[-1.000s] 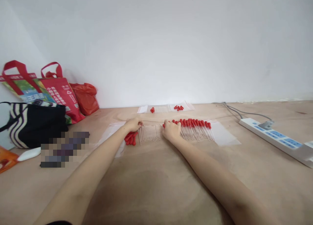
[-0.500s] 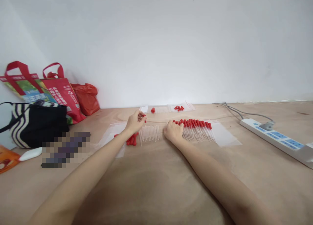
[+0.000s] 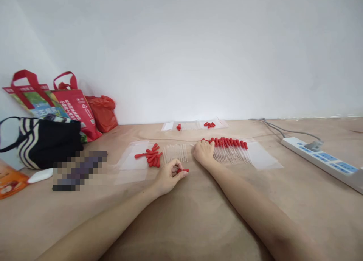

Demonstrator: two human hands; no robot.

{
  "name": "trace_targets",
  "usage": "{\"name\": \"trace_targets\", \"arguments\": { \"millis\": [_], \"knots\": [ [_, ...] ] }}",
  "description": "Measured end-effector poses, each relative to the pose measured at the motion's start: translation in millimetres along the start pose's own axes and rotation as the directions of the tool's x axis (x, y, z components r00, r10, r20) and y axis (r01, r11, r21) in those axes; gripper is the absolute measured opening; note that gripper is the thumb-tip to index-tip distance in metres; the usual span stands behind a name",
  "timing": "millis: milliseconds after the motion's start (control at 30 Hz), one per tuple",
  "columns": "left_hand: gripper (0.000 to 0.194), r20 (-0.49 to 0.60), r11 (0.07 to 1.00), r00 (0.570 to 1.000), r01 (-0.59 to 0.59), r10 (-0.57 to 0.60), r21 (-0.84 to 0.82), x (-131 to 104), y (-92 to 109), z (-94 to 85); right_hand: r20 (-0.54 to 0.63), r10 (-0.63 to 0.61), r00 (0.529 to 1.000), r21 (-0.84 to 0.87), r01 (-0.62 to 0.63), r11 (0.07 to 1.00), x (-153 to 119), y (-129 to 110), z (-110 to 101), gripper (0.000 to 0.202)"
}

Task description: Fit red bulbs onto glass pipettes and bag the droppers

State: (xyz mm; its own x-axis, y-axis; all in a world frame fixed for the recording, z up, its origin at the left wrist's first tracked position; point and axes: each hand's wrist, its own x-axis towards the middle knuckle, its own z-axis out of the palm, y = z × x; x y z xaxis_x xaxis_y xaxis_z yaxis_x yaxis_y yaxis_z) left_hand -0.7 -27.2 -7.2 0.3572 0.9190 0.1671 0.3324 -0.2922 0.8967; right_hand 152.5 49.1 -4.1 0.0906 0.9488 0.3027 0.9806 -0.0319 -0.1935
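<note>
My left hand (image 3: 170, 176) is closed in a pinch on a small red rubber bulb (image 3: 183, 170), held in front of a row of thin clear glass tubes (image 3: 175, 153). A loose pile of red rubber bulbs (image 3: 153, 157) lies to the left on a clear plastic bag (image 3: 132, 159). My right hand (image 3: 203, 151) is closed at the left end of a row of droppers (image 3: 231, 149), glass tubes capped with red bulbs. A thin pale tip, seemingly a glass tube, pokes out left of its fingers; the rest is hidden.
Farther back, another plastic bag (image 3: 195, 125) bears more tubes and red bulbs. A white power strip (image 3: 320, 159) with a grey plug is at right. Shopping bags (image 3: 73, 109), a black bag (image 3: 56, 143) and a blurred-out dark object (image 3: 81, 171) are at left.
My left hand has moved right and toward me with the red bulb, uncovering the bulb pile. My right hand stays at the dropper row. The view has shifted slightly.
</note>
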Motion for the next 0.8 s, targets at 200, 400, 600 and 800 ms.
{"name": "trace_targets", "arguments": {
  "millis": [200, 400, 600, 800],
  "knots": [
    [0.020, -0.027, 0.983, 0.996, -0.085, 0.090, 0.162, -1.0, 0.1, -3.0, -0.258, -0.184, 0.949, 0.099, 0.215, 0.972, -25.8, 18.7, -9.3, 0.025],
    [0.019, 0.020, 0.887, 0.977, -0.202, 0.213, 0.414, 8.0, 8.6, 1.0, -0.294, -0.420, 0.859, 0.311, 0.501, 0.807, -75.5, 68.7, -19.0, 0.015],
    [0.018, 0.102, 0.867, 0.969, -0.248, 0.226, 0.433, 14.9, 14.7, 16.0, -0.253, -0.501, 0.828, 0.377, 0.561, 0.737, -85.6, 79.1, -26.9, 0.016],
    [0.019, 0.122, 0.883, 0.968, -0.249, 0.218, 0.398, 12.0, 16.8, 15.0, -0.216, -0.557, 0.802, 0.356, 0.596, 0.720, -81.2, 71.6, -28.7, 0.017]
  ]
}}
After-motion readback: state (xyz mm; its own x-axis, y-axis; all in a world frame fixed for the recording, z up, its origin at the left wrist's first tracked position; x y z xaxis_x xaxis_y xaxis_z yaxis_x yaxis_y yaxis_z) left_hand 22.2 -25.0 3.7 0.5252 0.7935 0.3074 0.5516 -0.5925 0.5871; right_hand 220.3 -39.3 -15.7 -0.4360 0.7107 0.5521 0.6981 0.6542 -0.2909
